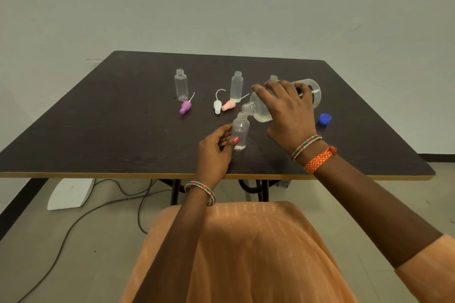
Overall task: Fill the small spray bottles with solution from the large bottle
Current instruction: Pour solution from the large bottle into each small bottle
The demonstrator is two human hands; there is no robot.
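My right hand grips the large clear bottle, tipped on its side with its open neck over the mouth of a small clear bottle. That small bottle stands upright near the front of the dark table, and my left hand holds it between thumb and fingers. A little liquid lies in its bottom. Two more small open bottles stand further back, one on the left and one in the middle. A fourth bottle's neck shows behind the large bottle.
Three spray caps lie on the table: purple, white and pink. The blue cap of the large bottle lies to the right. Cables and a white object are on the floor under the table.
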